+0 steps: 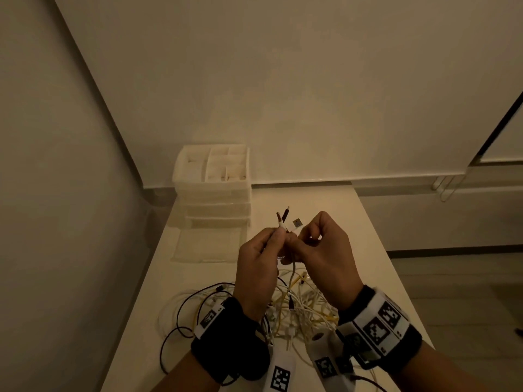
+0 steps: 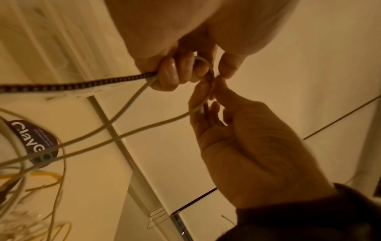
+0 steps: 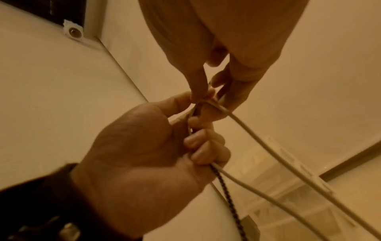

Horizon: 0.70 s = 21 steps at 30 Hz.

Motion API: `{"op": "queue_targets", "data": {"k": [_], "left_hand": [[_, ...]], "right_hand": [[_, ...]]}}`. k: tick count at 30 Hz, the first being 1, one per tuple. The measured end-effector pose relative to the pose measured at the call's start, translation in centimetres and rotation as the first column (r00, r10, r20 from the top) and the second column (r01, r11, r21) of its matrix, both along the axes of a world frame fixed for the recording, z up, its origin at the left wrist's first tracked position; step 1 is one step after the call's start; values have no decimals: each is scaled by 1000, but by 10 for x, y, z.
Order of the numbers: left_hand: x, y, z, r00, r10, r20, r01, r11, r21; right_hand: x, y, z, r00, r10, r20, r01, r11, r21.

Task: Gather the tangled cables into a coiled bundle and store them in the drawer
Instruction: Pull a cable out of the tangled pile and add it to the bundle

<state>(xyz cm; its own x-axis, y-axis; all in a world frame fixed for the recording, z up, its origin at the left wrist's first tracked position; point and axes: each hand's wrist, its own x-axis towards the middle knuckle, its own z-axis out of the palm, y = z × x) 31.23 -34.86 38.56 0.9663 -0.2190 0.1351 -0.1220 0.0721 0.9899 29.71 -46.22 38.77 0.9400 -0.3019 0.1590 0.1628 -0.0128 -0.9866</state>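
Observation:
A tangle of white, yellow and dark cables (image 1: 300,309) lies on the white table (image 1: 353,227) under my raised hands. My left hand (image 1: 276,239) grips a few cable ends, and their plugs (image 1: 283,217) stick up above the fist. In the left wrist view its curled fingers (image 2: 171,73) hold a dark braided cable (image 2: 72,84) and a white cable (image 2: 128,104). My right hand (image 1: 304,240) pinches the white cable just beside the left hand, with a USB plug (image 1: 297,222) showing above it. The right wrist view shows that pinch (image 3: 203,96) against the left hand (image 3: 144,146).
A white translucent drawer unit (image 1: 218,205) stands at the table's far left, its bottom drawer (image 1: 209,246) pulled out and a compartment tray (image 1: 215,165) on top. Walls close in on the left and behind. The floor drops away beyond the table's right edge.

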Motion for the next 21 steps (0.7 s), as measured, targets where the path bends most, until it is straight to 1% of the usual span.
{"op": "queue_targets", "data": {"k": [1,3,5,8,10,12,13,15,17,19,21], "left_hand": [[0,0,0,1000,1,-15,-1,1000,9],[1,-2,-3,1000,6,-26,-6,1000,11],[-1,-5,-8,999,11,36,-12,1000,6],[-5,-5,-9,990,53,132,-60,997,50],[-2,-1,-4,987,109,120,-113,993,27],[7,9,0,973,205,106,-208,978,19],[13,15,3,964,236,125,-239,971,4],[22,27,13,954,256,157,-245,966,-84],[28,40,26,947,262,188,-230,957,-175],[32,50,39,929,272,249,-223,952,-209],[30,55,43,921,256,293,-209,961,-181]], "right_hand": [[0,-1,-1,1000,22,-22,-23,1000,-20],[0,0,-4,995,92,-49,-92,996,0],[0,2,-9,985,170,-31,-168,985,47],[0,0,-22,960,277,34,-279,957,81],[0,-3,-34,928,368,59,-371,927,53],[-2,-5,-50,906,424,15,-424,906,-17],[-4,-5,-60,902,431,-28,-432,900,-59],[-7,-7,-85,892,432,-135,-450,879,-158],[-8,-8,-111,872,418,-254,-481,830,-284],[-6,-11,-128,877,341,-339,-461,797,-390],[0,-13,-128,908,227,-353,-380,801,-463]]}}
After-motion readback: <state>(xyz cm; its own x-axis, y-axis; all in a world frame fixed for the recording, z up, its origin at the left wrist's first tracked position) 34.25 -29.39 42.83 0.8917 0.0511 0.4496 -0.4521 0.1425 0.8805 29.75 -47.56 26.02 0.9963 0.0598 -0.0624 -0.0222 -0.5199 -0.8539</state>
